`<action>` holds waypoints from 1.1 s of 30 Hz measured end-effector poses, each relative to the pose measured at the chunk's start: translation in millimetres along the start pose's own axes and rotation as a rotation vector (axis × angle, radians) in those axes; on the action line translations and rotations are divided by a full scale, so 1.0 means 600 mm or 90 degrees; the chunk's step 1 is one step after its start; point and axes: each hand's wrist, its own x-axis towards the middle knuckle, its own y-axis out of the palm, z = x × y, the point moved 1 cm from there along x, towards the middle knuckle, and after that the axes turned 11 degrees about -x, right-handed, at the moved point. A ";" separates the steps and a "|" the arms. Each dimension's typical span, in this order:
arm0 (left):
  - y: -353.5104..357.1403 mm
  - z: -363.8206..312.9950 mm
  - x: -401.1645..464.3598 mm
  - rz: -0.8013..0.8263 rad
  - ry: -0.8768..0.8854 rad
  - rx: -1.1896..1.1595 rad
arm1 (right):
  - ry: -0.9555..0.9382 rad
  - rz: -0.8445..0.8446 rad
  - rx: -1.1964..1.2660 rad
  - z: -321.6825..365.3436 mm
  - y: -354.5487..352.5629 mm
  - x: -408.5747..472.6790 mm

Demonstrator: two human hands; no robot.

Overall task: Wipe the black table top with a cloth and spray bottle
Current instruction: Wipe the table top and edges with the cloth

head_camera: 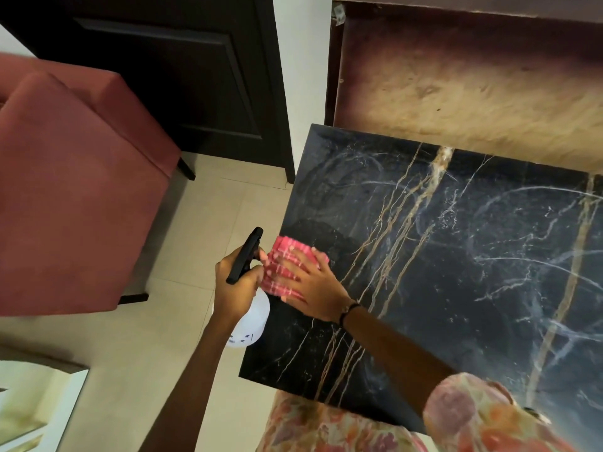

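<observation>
The black table top has gold and white marble veins and fills the right half of the view. My right hand lies flat, fingers spread, pressing a folded red-and-white checked cloth onto the table's left edge. Just off that edge, my left hand grips a white spray bottle with a black trigger head, held over the floor. Faint wipe streaks show across the table surface.
A red upholstered chair stands to the left on the beige tiled floor. A dark door is behind it. A worn brown panel rises behind the table. A glass-topped piece sits at the bottom left.
</observation>
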 end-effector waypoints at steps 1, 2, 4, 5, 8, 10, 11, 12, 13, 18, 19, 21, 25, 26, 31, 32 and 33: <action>0.003 -0.002 0.003 0.001 0.000 0.007 | -0.041 -0.009 -0.004 -0.004 0.009 -0.023; 0.006 -0.003 0.006 0.003 -0.002 0.011 | -0.071 -0.024 -0.012 -0.017 0.016 -0.046; 0.012 -0.006 0.013 0.005 0.001 0.007 | -0.089 -0.050 -0.034 -0.062 0.028 -0.084; 0.015 -0.007 0.016 0.004 0.004 0.003 | -0.076 -0.054 -0.042 -0.089 0.031 -0.096; 0.024 -0.007 0.028 -0.003 0.008 -0.001 | 0.015 -0.022 -0.053 -0.163 0.025 -0.090; 0.030 -0.006 0.037 -0.009 0.011 -0.007 | 0.087 0.004 -0.039 -0.181 0.010 -0.053; 0.033 -0.005 0.042 -0.013 0.014 -0.010 | 0.119 0.010 -0.031 -0.178 0.000 -0.028; 0.036 -0.005 0.046 -0.016 0.017 -0.010 | 0.145 0.009 -0.021 -0.169 -0.007 -0.002; 0.040 -0.005 0.051 -0.017 0.021 -0.009 | 0.160 0.003 -0.009 -0.156 -0.013 0.023; 0.054 -0.009 0.075 -0.018 0.025 -0.017 | 0.068 -0.045 0.014 -0.087 -0.009 0.050; 0.056 -0.010 0.079 -0.014 0.026 -0.018 | 0.031 -0.050 0.006 -0.087 -0.002 0.034; 0.061 -0.011 0.087 -0.007 0.030 -0.008 | -0.031 -0.063 -0.014 -0.106 0.016 -0.006; 0.070 -0.009 0.102 -0.022 0.032 -0.002 | -0.009 -0.076 -0.042 -0.200 0.032 -0.049; 0.072 -0.008 0.106 -0.028 0.031 -0.006 | 0.025 -0.075 -0.048 -0.222 0.028 -0.041; 0.086 -0.013 0.127 -0.028 0.041 -0.004 | 0.205 -0.045 0.009 -0.249 -0.011 0.078; 0.088 -0.015 0.131 -0.027 0.044 -0.004 | 0.228 -0.049 0.030 -0.236 -0.016 0.102; 0.091 -0.018 0.135 -0.026 0.046 -0.006 | 0.238 -0.055 0.048 -0.222 -0.020 0.120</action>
